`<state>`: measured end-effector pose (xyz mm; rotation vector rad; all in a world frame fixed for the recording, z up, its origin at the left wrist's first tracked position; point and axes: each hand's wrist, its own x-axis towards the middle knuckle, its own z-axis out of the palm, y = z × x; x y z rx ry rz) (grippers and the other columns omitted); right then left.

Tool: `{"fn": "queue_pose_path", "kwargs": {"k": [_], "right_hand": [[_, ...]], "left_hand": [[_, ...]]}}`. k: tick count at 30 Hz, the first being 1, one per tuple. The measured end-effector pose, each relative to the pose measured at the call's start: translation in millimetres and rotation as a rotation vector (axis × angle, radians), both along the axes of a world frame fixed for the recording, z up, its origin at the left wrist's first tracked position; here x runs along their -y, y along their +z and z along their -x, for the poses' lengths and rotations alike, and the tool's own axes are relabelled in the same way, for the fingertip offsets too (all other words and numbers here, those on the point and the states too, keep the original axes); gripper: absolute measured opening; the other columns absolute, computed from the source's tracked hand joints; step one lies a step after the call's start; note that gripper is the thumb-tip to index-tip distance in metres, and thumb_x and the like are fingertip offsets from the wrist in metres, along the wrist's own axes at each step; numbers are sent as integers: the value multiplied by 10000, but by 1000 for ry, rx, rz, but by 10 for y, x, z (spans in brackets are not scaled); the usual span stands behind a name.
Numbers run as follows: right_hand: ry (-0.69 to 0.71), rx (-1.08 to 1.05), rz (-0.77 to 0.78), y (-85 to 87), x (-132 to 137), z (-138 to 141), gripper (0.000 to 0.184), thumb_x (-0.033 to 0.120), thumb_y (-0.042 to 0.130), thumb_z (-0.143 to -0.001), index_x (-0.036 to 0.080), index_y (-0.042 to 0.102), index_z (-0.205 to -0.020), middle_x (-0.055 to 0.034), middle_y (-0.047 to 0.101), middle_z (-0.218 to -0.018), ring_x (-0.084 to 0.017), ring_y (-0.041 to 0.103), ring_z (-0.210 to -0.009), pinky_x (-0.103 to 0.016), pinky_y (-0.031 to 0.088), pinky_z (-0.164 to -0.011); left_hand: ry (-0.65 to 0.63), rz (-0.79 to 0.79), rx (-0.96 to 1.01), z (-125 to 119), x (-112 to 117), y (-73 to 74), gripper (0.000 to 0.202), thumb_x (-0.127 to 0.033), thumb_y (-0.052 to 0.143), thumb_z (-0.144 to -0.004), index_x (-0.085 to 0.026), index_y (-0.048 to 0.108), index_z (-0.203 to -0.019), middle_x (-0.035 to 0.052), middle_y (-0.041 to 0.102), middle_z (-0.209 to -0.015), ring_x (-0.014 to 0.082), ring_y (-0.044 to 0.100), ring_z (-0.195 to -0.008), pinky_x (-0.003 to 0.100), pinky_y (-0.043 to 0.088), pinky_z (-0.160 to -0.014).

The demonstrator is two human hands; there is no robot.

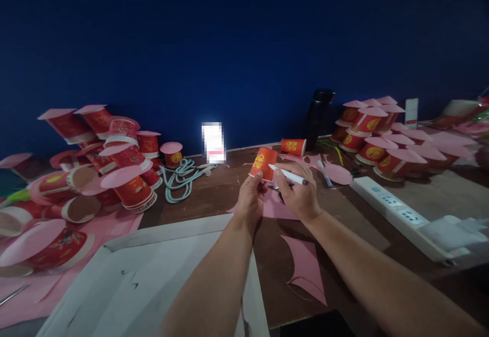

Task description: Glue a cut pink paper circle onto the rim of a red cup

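Note:
My left hand is closed around the lower part of a red paper cup with gold characters, held tilted above the brown table. In my right hand is a white marker pen, gripped between thumb and fingers, its tip at the side of the cup. Whether the tip touches the cup I cannot tell. Another red paper cup lies on its side just behind. Under my hands lies pink paper, partly hidden, and a cut pink scrap is nearer to me.
Red cups topped with pink paper discs are piled on the left, and more such cups on the right. A pale cable, black bottle, lit phone, power strip and white tray surround my hands.

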<state>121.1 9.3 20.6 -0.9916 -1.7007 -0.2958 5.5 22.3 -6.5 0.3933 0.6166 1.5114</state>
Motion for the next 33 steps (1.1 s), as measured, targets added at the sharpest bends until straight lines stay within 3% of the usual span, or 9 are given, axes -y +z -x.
{"fn": "queue_pose_path", "kwargs": {"k": [33], "right_hand": [[-36, 0, -19, 19, -3, 1, 121, 238, 563, -875, 199, 636, -963, -52, 717, -917, -202, 638, -889, -372, 443, -870]], "left_hand": [[4, -6, -13, -3, 2, -2, 282, -269, 811, -594, -147, 613, -753, -36, 533, -615, 46, 456, -539, 192, 344, -554]]}}
